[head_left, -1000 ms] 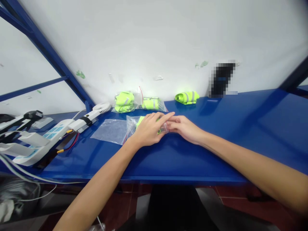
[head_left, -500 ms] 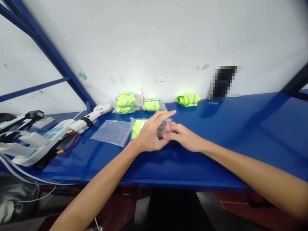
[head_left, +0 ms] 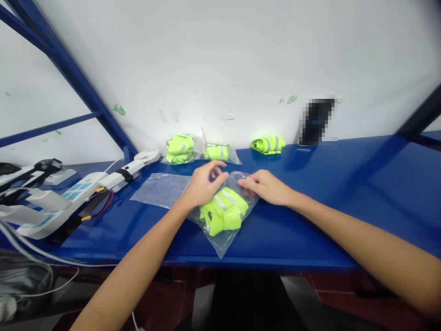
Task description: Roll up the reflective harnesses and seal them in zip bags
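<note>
Head camera, and here's the right hand (head_left: 267, 187) pinching the clear bag (head_left: 220, 243) at its two o'clock, neon bundle (head_left: 223, 211) inside, near the blue table's (head_left: 310, 234) six o'clock edge! Left hand (head_left: 204, 185) curls at the bag's ten, grip impossible to tell; a loose neon roll (head_left: 268, 145) sits at one o'clock.

A white wall (head_left: 223, 64), marked with green patches (head_left: 119, 110) and pale scuffs (head_left: 228, 117), rose behind the far edge of the blue desk (head_left: 320, 184). From the left of that edge a blue frame (head_left: 74, 76) slanted upward, joined by a crossbar (head_left: 51, 128). Below the near edge showed red floor tiles (head_left: 344, 301). Shadows (head_left: 367, 177) darkened the desk's right side.
</note>
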The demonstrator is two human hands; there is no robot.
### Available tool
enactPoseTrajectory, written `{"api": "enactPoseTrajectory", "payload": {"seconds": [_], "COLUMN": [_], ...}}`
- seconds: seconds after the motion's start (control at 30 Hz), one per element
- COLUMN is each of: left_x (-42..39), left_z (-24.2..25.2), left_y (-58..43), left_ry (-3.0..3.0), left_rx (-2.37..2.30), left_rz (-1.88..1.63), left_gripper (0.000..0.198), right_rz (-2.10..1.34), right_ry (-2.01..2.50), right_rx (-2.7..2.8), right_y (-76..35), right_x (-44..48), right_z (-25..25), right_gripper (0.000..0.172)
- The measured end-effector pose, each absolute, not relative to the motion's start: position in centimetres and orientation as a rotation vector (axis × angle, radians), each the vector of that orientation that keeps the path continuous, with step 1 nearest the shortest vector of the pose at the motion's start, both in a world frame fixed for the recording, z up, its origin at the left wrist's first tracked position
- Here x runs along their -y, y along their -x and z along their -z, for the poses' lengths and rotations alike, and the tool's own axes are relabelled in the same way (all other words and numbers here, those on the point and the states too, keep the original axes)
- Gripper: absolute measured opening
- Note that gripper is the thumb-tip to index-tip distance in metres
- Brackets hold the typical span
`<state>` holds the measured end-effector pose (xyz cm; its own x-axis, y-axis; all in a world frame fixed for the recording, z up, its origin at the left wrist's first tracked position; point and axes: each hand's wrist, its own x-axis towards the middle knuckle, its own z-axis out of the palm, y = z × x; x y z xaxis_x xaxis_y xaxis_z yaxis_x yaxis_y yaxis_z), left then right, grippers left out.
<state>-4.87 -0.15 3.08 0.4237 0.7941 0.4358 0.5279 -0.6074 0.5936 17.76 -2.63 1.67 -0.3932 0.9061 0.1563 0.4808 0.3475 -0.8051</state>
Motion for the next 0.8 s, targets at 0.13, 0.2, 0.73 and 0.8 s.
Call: {"api": "enactPoseTrajectory", "payload": {"seconds": [0.13,0.2,0.73,0.8], "left_x": [0.0,0.1,0.2,0.3], "left_z": [-1.9,-1.9,-2.1,-2.0], "left_y": [4.6,4.5,3.7,3.6], "left_ry": [-2.422,-2.466,-2.278,-2.282], "left_rx": [-1.145,-1.080,-1.361,-1.471], "left_rz": [-0.770,-0.773,-0.447,-0.441], "left_gripper": [0.042,0.032,0.032,0.037], "right_rz": [-0.531,-0.483,-0.036,0.051], "right_ry": [1.474,1.593,1.758,1.768], "right_rx": [2.087,2.138,2.324,2.366], "right_y": [-17.8,-17.8,-17.4,-17.4], "right_x": [2.3,2.1,2.7,2.6], "right_z": [-1.4,-1.3,-1.7,-1.6], "right_gripper": [0.050,0.050,0.039,0.035]}}
